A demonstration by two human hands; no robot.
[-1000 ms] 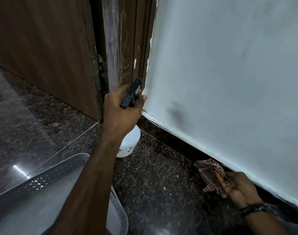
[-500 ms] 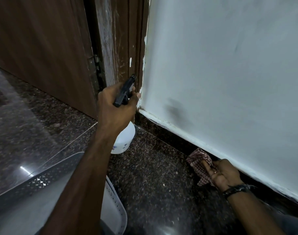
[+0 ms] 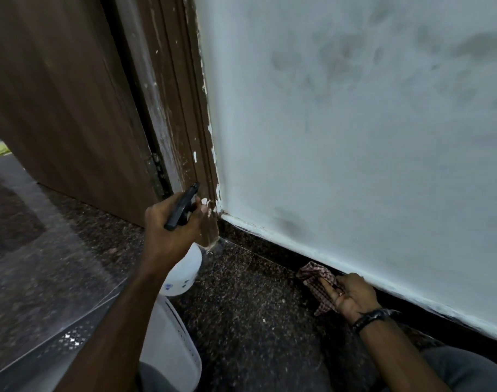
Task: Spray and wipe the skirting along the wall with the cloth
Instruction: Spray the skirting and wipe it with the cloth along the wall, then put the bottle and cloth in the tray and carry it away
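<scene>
Status, mid-task: left hand (image 3: 171, 233) grips the white plastic spray bottle with black trigger head (image 3: 185, 271), fingers curled round the neck, nozzle aimed toward the corner where the brown wooden door frame (image 3: 182, 154) meets the wall. No mist visible, so can't tell if it's firing. Right hand (image 3: 350, 295) holds the red-and-white checked cloth (image 3: 316, 281) bunched in its fingers, pressed against the dark polished stone skirting (image 3: 258, 241) at the foot of the pale blue-grey painted wall (image 3: 354, 137).

Progress, my read: cloth sits well short of the corner, so the stretch between cloth and door frame looks still to wipe. Skirting behind the right wrist may already be covered, but no visible wet/dry difference to confirm. White paint smears along the skirting's top edge remain.

Pale perforated plastic basket (image 3: 168, 343) sits on the dark speckled floor (image 3: 250, 321) under the left forearm.
</scene>
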